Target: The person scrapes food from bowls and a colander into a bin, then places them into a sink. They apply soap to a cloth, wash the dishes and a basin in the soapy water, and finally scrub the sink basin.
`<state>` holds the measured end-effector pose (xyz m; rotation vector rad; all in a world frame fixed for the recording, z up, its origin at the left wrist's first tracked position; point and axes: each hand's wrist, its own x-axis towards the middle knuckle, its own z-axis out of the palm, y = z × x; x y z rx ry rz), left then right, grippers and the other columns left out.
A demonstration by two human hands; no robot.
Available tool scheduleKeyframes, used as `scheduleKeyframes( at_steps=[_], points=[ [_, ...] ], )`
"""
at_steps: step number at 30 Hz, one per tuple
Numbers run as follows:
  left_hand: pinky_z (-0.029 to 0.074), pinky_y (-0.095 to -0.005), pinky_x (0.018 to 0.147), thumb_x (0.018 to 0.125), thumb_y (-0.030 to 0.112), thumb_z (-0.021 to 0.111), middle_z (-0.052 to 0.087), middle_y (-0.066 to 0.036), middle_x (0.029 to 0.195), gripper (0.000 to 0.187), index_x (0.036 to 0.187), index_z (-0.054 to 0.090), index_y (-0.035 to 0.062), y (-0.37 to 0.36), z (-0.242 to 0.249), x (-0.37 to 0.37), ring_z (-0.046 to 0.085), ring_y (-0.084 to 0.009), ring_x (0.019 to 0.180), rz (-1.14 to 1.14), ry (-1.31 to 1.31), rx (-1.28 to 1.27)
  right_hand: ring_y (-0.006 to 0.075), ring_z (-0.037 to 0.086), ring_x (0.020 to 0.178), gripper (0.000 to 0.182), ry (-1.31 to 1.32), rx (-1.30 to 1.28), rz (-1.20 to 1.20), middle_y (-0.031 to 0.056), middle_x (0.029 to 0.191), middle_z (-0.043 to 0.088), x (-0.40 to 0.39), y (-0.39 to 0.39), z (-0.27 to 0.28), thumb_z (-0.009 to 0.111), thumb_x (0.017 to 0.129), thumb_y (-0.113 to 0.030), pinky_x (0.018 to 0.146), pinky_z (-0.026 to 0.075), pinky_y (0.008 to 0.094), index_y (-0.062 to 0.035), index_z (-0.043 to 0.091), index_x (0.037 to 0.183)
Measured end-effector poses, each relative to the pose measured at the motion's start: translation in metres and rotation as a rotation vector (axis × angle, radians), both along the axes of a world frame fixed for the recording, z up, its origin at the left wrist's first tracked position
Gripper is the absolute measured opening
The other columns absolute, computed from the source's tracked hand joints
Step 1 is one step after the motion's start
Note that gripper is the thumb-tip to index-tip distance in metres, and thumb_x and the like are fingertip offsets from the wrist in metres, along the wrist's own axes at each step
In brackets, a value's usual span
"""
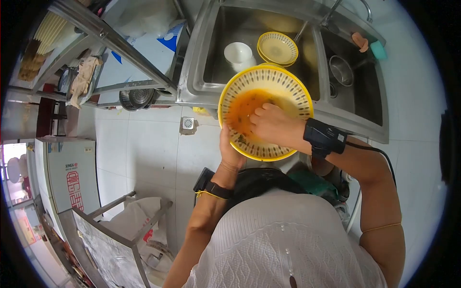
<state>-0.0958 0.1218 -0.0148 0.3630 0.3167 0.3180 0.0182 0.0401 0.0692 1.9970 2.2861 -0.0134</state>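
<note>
A large yellow-rimmed bowl [295, 91] with a leaf-like pattern is held in front of my body at the sink's front edge. Orange, oily-looking liquid [240, 108] with dark green bits lies in it. My left hand [230, 148] grips the bowl's lower left rim from outside, its fingers partly hidden beneath. Inside the bowl, my right hand [274, 124] is closed with curled fingers at the liquid; whatever it holds is hidden. Beyond the bowl, stacked yellow patterned plates [277, 47] and a white bowl [237, 52] sit in the left basin [225, 24].
The right basin [357, 103] contains a metal strainer bowl [341, 70]. A faucet [331, 17] rises behind the basins. A green sponge [378, 50] lies on the right edge. Left are a steel rack [132, 57], a colander [137, 98] and a white refrigerator [72, 173].
</note>
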Motion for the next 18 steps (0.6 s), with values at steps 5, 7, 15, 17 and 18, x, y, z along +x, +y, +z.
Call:
scheduleKeyframes(
  at_steps=[5,7,15,17,18],
  points=[
    [0.033,-0.0398,0.092,0.084,0.051,0.03,0.04,-0.012,0.121,0.056,0.123,0.033,0.0102,0.002,0.014,0.0,0.04,-0.026,0.111,-0.054,0.018,-0.013,0.018,0.051,0.08,0.011,0.001,0.022,-0.053,0.0032,0.078,0.055,-0.016,0.022,-0.002,0.051,0.069,-0.013,0.07,0.038,0.0281,-0.009,0.059,0.075],
    [0.034,-0.0399,0.092,0.084,0.051,0.03,0.04,-0.012,0.121,0.057,0.123,0.033,0.0102,0.006,0.013,-0.001,0.04,-0.0261,0.11,-0.058,0.01,-0.001,0.0178,0.051,0.081,0.012,-0.018,-0.025,-0.03,0.003,0.079,0.056,-0.025,0.027,-0.006,0.051,0.069,-0.013,0.071,0.038,0.028,-0.0093,0.06,0.077],
    [0.036,-0.0406,0.089,0.083,0.052,0.032,0.041,-0.014,0.119,0.059,0.122,0.034,0.0074,0.02,0.005,-0.003,0.042,-0.0281,0.107,-0.119,-0.009,-0.025,0.0176,0.051,0.084,0.016,-0.395,-0.438,0.244,0.0014,0.085,0.057,-0.009,-0.004,-0.015,0.05,0.071,-0.015,0.076,0.036,0.028,-0.0109,0.061,0.082],
    [0.036,-0.0405,0.089,0.083,0.052,0.032,0.042,-0.014,0.119,0.059,0.122,0.034,0.0081,0.023,0.004,-0.004,0.042,-0.0276,0.107,-0.116,-0.017,-0.015,0.0176,0.05,0.083,0.013,-0.481,-0.236,0.207,0.0008,0.083,0.056,0.003,-0.005,-0.002,0.051,0.07,-0.016,0.074,0.036,0.0279,-0.0114,0.06,0.079],
    [0.037,-0.0404,0.089,0.083,0.052,0.032,0.042,-0.013,0.119,0.059,0.122,0.034,0.0088,0.023,0.004,-0.003,0.042,-0.0271,0.107,-0.114,-0.023,-0.005,0.0176,0.05,0.083,0.013,-0.483,-0.238,0.203,0.0008,0.083,0.056,-0.001,0.0,0.005,0.051,0.07,-0.016,0.074,0.036,0.0279,-0.0114,0.06,0.079]
  ],
)
